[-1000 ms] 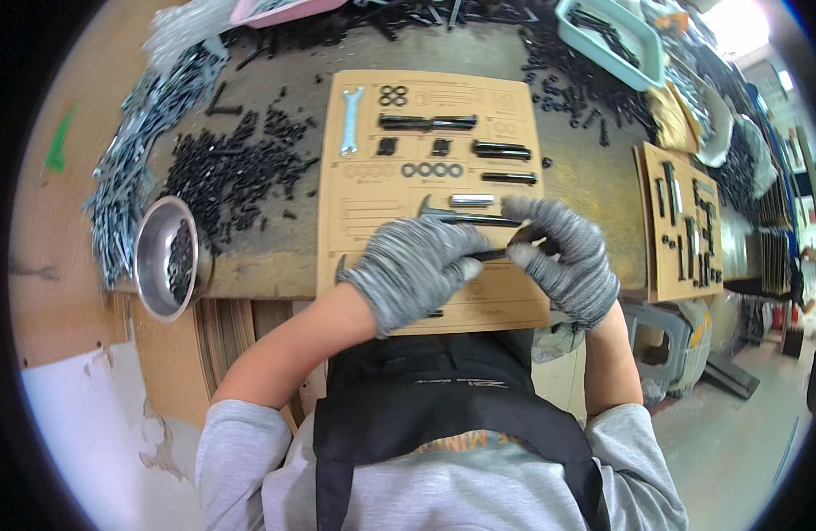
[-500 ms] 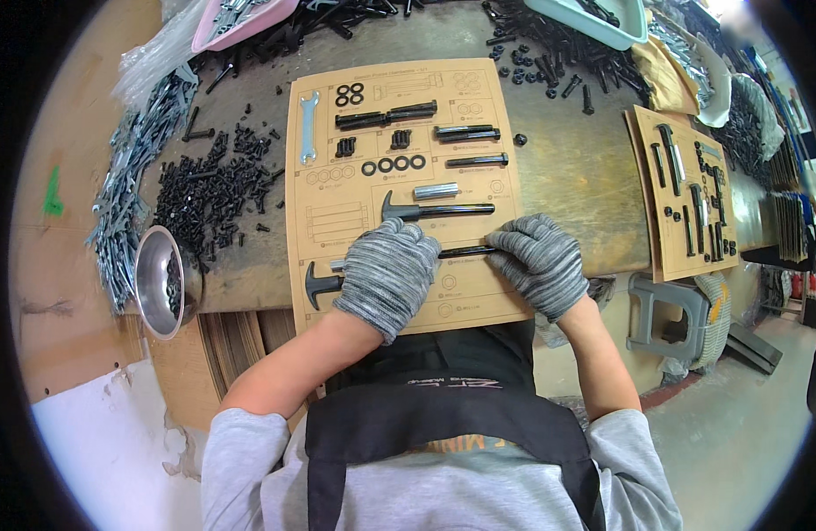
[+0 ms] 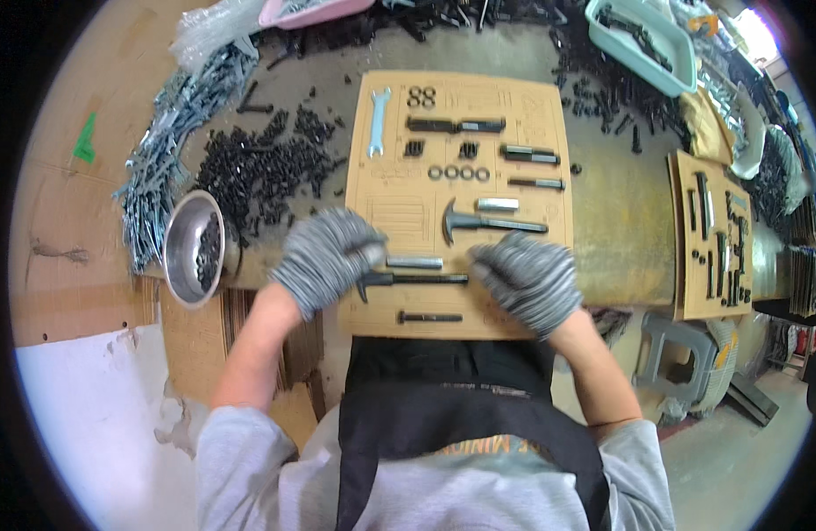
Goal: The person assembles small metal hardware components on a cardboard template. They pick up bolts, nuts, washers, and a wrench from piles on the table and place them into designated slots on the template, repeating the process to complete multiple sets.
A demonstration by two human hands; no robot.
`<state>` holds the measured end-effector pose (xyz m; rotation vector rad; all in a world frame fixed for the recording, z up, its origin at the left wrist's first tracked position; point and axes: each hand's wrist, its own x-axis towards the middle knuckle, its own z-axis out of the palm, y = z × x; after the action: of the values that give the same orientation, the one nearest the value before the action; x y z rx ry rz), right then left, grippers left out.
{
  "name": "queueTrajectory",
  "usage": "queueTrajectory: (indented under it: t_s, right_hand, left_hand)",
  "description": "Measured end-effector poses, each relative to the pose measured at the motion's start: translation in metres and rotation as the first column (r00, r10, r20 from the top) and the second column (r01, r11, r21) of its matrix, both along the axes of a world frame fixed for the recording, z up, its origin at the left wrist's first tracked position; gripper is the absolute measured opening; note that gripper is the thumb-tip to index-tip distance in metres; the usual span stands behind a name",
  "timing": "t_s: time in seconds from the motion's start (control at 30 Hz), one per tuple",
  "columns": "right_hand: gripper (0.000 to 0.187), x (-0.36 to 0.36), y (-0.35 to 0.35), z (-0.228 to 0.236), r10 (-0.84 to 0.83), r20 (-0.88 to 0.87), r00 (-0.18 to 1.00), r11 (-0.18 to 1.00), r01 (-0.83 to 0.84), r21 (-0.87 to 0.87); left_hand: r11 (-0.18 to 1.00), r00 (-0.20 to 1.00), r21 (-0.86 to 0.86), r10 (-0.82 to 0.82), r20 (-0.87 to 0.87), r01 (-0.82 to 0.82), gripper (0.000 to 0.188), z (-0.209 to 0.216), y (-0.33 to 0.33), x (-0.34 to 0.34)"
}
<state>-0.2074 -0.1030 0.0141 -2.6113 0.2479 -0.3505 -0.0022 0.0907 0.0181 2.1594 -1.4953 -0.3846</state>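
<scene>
My left hand (image 3: 330, 257), in a grey striped glove, is closed at the left edge of a cardboard sheet (image 3: 408, 212), beside a short silver tube (image 3: 417, 262). My right hand (image 3: 532, 276), gloved alike and slightly blurred, has curled fingers over the sheet's right side. What either hand holds, if anything, is hidden. Between them lies a black hook-headed rod (image 3: 421, 279); a second hook-headed rod (image 3: 496, 223) lies higher, under another silver tube (image 3: 498, 204). A black bolt (image 3: 430, 317) rests near the lower edge. A light blue spanner (image 3: 379, 122), washers (image 3: 459, 173) and more bolts (image 3: 456, 125) are higher up.
Left of the sheet are a pile of small black screws (image 3: 257, 168), a metal bowl (image 3: 194, 248) and silver parts (image 3: 173, 133). Pink and turquoise trays (image 3: 642, 53) stand at the back. Another filled sheet (image 3: 686, 230) is at the right, above a grey stool (image 3: 669, 350).
My hands have moved apart, the left one off the lower hook-headed rod toward the left edge. The black rod seen between them before no longer shows there. The whole view has shifted.
</scene>
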Motion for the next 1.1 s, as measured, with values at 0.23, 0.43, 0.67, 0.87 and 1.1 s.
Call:
queueTrajectory:
  t_s: [0.23,0.43,0.67,0.87,1.1]
  right_hand:
    - [0.025,0.044,0.016,-0.010,0.120,-0.278,0.953,0.993,-0.120,0.018]
    - [0.026,0.049,0.016,-0.007,0.144,-0.323,0.935,0.989,-0.149,0.010]
    - [0.029,0.022,-0.016,0.001,0.005,-0.089,0.996,0.994,0.005,0.106]
    - [0.032,-0.013,-0.190,-0.022,-0.629,-0.053,0.776,0.773,0.631,0.060]
    - [0.024,0.039,-0.256,-0.035,-0.517,-0.033,0.856,0.819,0.483,-0.308]
  left_hand:
    - [0.975,0.997,0.221,-0.046,0.064,0.031,0.020,0.005,-0.012,-0.012]
    - [0.973,0.997,0.229,-0.039,0.070,0.022,0.018,0.004,-0.012,-0.009]
    - [0.993,0.995,0.119,-0.015,-0.103,0.027,0.027,0.014,-0.014,0.001]
    - [0.998,0.983,0.030,0.056,-0.178,-0.051,0.026,0.044,-0.078,0.008]
    - [0.977,0.977,0.016,-0.212,-0.025,0.213,0.037,0.018,-0.243,-0.008]
